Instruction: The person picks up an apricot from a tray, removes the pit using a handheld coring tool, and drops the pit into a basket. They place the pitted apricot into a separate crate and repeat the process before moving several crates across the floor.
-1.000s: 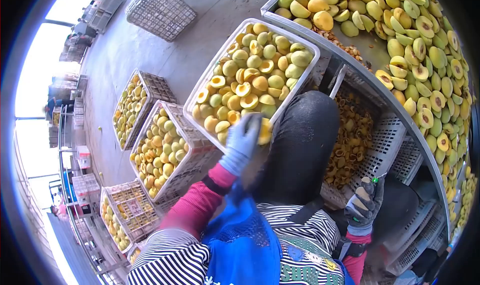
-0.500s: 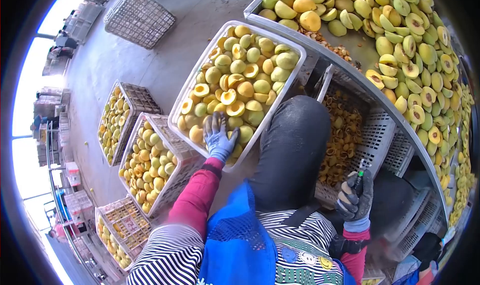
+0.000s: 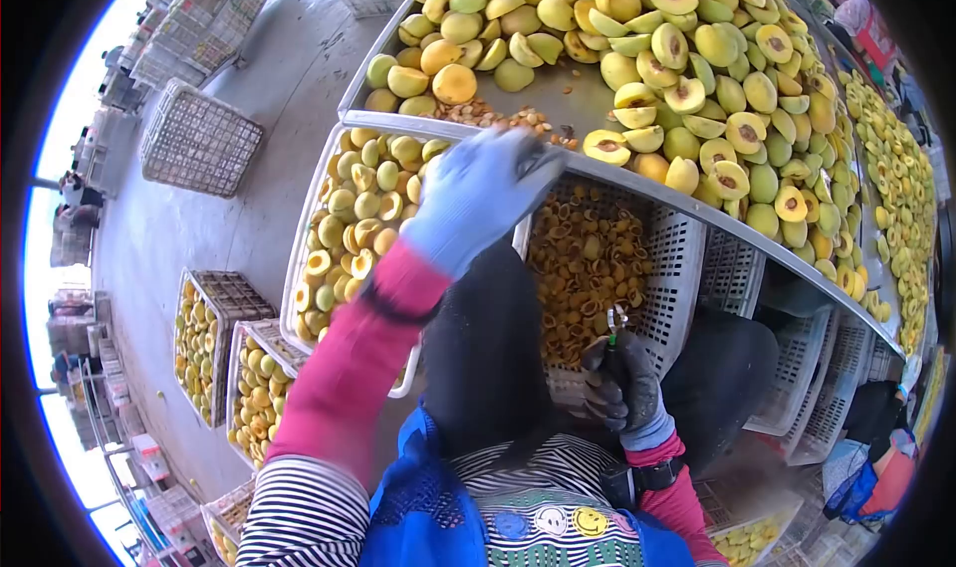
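Observation:
My left hand (image 3: 488,194), in a pale blue glove with dark fingertips, reaches over the metal table's near edge (image 3: 588,159); motion blur smears its fingers. Beneath that arm, a white crate (image 3: 292,303) holds yellow-green fruit halves (image 3: 366,206), which look like peaches. My right hand (image 3: 627,383), gloved in grey and blue, is closed around a small pitting tool (image 3: 615,343) with a dark and green handle and a curved metal tip pointing up. Beside that hand stands a crate (image 3: 682,283) of scooped-out, brownish fruit pieces (image 3: 588,268).
On the tabletop lies a large heap of halved fruit (image 3: 697,79), many with pits in them. Loose pits (image 3: 493,115) lie near its edge. Filled crates (image 3: 204,343) stand on the floor at left, with another crate (image 3: 202,139) behind. A person (image 3: 871,457) sits at far right.
My left hand has left the fruit in the white crate and moved up and right to the table edge. My right hand still holds the pitting tool. The view has shifted rightward.

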The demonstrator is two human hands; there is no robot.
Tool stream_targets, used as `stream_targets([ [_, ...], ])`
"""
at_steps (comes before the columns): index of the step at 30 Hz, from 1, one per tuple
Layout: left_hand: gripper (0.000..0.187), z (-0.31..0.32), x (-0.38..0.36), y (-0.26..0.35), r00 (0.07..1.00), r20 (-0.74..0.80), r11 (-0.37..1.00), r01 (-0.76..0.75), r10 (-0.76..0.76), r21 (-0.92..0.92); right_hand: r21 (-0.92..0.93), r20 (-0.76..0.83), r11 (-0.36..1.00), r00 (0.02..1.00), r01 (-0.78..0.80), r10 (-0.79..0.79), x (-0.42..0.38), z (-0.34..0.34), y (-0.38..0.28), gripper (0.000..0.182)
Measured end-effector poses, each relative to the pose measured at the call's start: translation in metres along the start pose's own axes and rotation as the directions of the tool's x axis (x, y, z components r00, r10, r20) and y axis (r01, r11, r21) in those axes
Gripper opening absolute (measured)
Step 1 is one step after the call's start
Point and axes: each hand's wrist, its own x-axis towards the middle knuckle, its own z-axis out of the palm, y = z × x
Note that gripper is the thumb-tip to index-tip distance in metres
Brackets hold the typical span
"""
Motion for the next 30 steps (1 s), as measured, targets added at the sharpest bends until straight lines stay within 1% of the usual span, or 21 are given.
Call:
stream_targets([
  [1, 0.041, 0.017, 0.032, 0.008, 0.998, 0.018, 0.993, -0.058, 0.056, 0.107, -0.102, -0.102, 0.995, 0.995, 0.006, -0.017, 0.001, 0.001, -0.002, 0.047],
  [3, 0.05, 0.039, 0.088, 0.036, 0.919, 0.374, 0.938, -0.014, -0.124, 0.345, -0.098, -0.051, 0.995, 0.998, 0.022, -0.028, 0.003, -0.005, -0.005, 0.048],
  [5, 0.061, 0.09, 0.117, 0.029, 0.83, 0.551, 0.96, -0.073, -0.092, 0.27, -0.144, -0.166, 0.989, 0.985, 0.032, -0.056, 0.0, -0.01, -0.01, 0.048],
  [7, 0.063, 0.122, 0.125, 0.021, 0.856, 0.514, 0.97, -0.073, -0.059, 0.232, -0.143, -0.234, 0.988, 0.969, 0.052, -0.085, -0.002, -0.017, -0.017, 0.048],
  [9, 0.057, 0.131, 0.123, 0.004, 0.903, 0.421, 0.981, 0.15, -0.087, -0.121, -0.131, -0.303, 0.989, 0.946, 0.074, -0.112, -0.003, -0.019, -0.024, 0.047],
  [11, 0.055, 0.1, 0.103, 0.019, 0.947, 0.311, 0.956, 0.164, -0.084, -0.242, -0.228, -0.48, 0.964, 0.846, 0.135, -0.232, -0.006, -0.01, -0.039, 0.047],
  [12, 0.048, 0.096, 0.091, 0.02, 0.951, 0.305, 0.786, 0.22, -0.042, -0.578, -0.296, -0.473, 0.934, 0.819, 0.2, -0.325, -0.009, -0.003, -0.045, 0.043],
  [13, 0.039, 0.096, 0.07, 0.024, 0.959, 0.277, 0.572, 0.257, -0.054, -0.779, -0.285, -0.481, 0.938, 0.817, 0.198, -0.318, -0.012, 0.004, -0.051, 0.043],
  [14, 0.032, 0.083, 0.05, 0.036, 0.957, 0.287, 0.579, 0.258, -0.042, -0.773, -0.462, -0.379, 0.848, 0.806, 0.26, -0.454, -0.015, 0.013, -0.057, 0.038],
  [15, 0.03, 0.073, 0.027, 0.055, 0.963, 0.269, 0.432, 0.245, -0.006, -0.868, -0.615, -0.251, 0.72, 0.786, 0.321, -0.565, -0.016, 0.023, -0.061, 0.034],
  [17, 0.028, 0.071, -0.009, 0.064, 0.965, 0.253, 0.533, 0.247, -0.064, -0.809, -0.592, -0.203, 0.67, 0.722, 0.448, -0.662, -0.003, 0.041, -0.043, 0.028],
  [19, 0.025, 0.067, -0.035, 0.077, 0.938, 0.325, 0.503, 0.34, -0.121, -0.794, -0.72, 0.021, 0.5, 0.736, 0.481, -0.677, 0.006, 0.035, -0.039, 0.032],
  [20, 0.023, 0.067, -0.044, 0.083, 0.932, 0.322, 0.415, 0.363, -0.167, -0.834, -0.767, -0.005, 0.478, 0.74, 0.428, -0.673, -0.001, 0.045, -0.042, 0.018],
  [21, 0.022, 0.067, -0.05, 0.088, 0.916, 0.337, 0.318, 0.393, -0.218, -0.863, -0.771, -0.003, 0.475, 0.744, 0.424, -0.669, -0.003, 0.048, -0.04, 0.018],
  [23, 0.026, 0.073, -0.061, 0.092, 0.891, 0.295, 0.093, 0.346, -0.345, -0.934, -0.913, 0.173, 0.118, 0.634, 0.39, -0.754, -0.004, 0.053, -0.034, 0.013],
  [24, 0.026, 0.073, -0.067, 0.088, 0.891, 0.296, 0.09, 0.345, -0.346, -0.934, -0.939, 0.177, 0.067, 0.642, 0.337, -0.746, -0.003, 0.047, -0.029, 0.011],
  [26, 0.031, 0.073, -0.079, 0.08, 0.813, 0.466, -0.224, 0.411, -0.348, -0.884, -0.954, 0.15, 0.076, 0.678, 0.292, -0.719, -0.01, 0.051, -0.03, 0.011],
  [27, 0.031, 0.073, -0.083, 0.078, 0.813, 0.464, -0.227, 0.407, -0.35, -0.885, -0.965, 0.117, 0.089, 0.71, 0.246, -0.694, -0.015, 0.053, -0.03, 0.012],
  [28, 0.032, 0.073, -0.086, 0.078, 0.833, 0.435, -0.149, 0.409, -0.341, -0.9, -0.953, 0.048, 0.199, 0.76, 0.23, -0.648, -0.019, 0.054, -0.03, 0.013],
  [29, 0.034, 0.073, -0.089, 0.078, 0.852, 0.408, -0.071, 0.408, -0.329, -0.91, -0.954, 0.049, 0.195, 0.761, 0.227, -0.647, -0.018, 0.053, -0.028, 0.013],
  [30, 0.035, 0.073, -0.094, 0.083, 0.874, 0.369, -0.002, 0.389, -0.316, -0.921, -0.975, 0.105, 0.085, 0.757, 0.207, -0.645, -0.015, 0.05, -0.024, 0.014],
])
